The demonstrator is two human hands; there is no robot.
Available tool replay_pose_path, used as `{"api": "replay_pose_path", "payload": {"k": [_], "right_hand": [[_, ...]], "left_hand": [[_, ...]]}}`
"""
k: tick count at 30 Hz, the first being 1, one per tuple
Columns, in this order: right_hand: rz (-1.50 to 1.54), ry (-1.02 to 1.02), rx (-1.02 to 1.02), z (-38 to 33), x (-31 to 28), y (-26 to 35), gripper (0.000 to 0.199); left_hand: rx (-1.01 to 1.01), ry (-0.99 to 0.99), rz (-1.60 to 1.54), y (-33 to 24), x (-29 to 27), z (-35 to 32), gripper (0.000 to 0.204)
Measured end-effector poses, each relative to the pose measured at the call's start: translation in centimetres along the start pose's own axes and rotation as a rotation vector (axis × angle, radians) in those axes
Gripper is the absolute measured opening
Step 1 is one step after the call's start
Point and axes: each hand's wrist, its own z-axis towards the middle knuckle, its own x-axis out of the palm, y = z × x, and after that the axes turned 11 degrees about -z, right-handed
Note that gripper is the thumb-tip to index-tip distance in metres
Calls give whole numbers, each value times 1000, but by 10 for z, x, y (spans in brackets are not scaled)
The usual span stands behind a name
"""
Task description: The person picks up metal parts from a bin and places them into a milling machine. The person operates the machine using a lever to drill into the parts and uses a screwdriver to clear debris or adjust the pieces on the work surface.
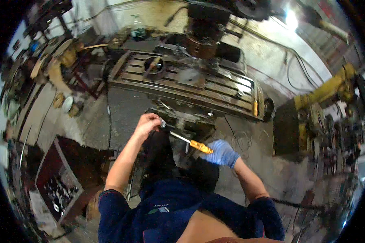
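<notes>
My bare left hand is closed, its fingertips pinching a small shiny metal part. My right hand, in a blue-and-white knit glove, is wrapped round the yellow handle of a tool. A straight, slim metal shaft runs from that handle toward the left hand. Its tip ends close to the small part; whether they touch I cannot tell. Nor can I see if the tool is a file or a screwdriver. Both hands are above my lap, in front of a milling machine's slotted table.
A round dark container with a brush-like thing stands on the machine table. Another yellow-handled tool lies at its right end. A bin of small metal parts is at lower left, a plastic bottle behind. Yellow machinery stands right.
</notes>
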Motion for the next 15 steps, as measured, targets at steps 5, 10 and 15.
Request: {"api": "replay_pose_path", "payload": {"k": [5, 10, 15], "right_hand": [[550, -402, 198, 17, -26, -56, 36], [694, -549, 222, 67, -26, -109, 28], [806, -486, 410, 109, 48, -127, 32]], "left_hand": [[222, 87, 347, -47, 42, 67, 9], [734, -25, 921, -90, 90, 125, 17], [854, 24, 1076, -78, 99, 174, 17]]}}
